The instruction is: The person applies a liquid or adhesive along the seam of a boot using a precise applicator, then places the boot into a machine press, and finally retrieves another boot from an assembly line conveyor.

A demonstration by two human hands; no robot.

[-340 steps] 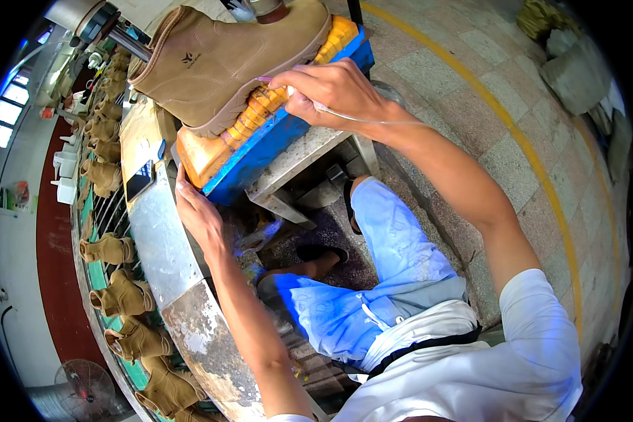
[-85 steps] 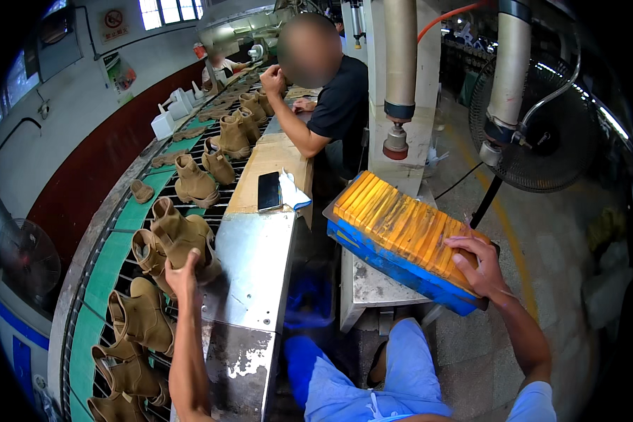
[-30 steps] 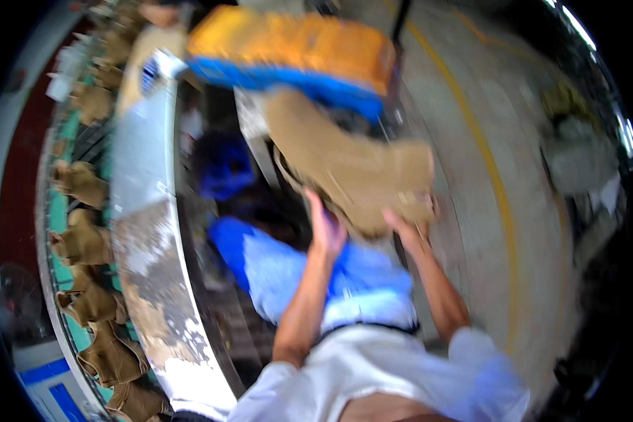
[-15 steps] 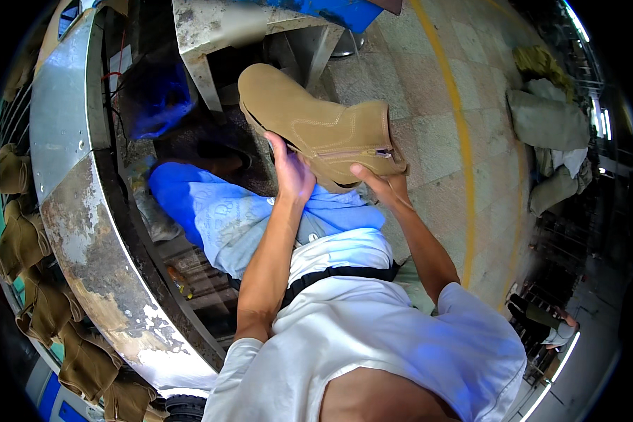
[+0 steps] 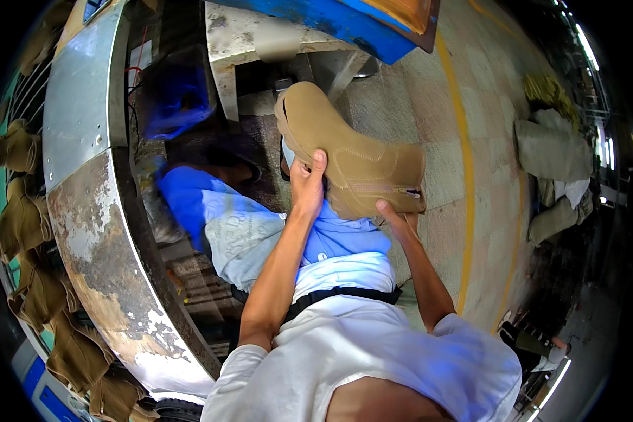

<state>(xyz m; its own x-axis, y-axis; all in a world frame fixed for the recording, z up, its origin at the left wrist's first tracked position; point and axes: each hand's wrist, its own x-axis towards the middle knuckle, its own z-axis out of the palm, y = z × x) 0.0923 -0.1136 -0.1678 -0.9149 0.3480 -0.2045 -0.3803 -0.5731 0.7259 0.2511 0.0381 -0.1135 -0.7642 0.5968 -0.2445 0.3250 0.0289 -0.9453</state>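
Note:
A tan ankle boot (image 5: 359, 155) with a side zipper hangs over my lap, its toe pointing away and to the left. My left hand (image 5: 308, 186) is closed around the sole side near the middle, thumb laid on the upper. At the shaft end, below the zipper, my right hand (image 5: 399, 221) grips the boot with the thumb showing; its other fingers are hidden behind the boot. Something pale shows along the sole beside my left hand, too little of it to name.
At my left stands a worn metal-clad bench (image 5: 98, 225), with several brown boots (image 5: 21, 225) on a rack beyond it. Ahead is a grey metal stand (image 5: 288, 35) with a blue tray (image 5: 330, 17). Grey sacks (image 5: 552, 148) lie at the right; a person (image 5: 541, 348) is farther off.
Both hands have carried the boot slightly right and nearer to me in the view. The boot has tilted, and the left thumb now lies over its side. The view itself has shifted a little.

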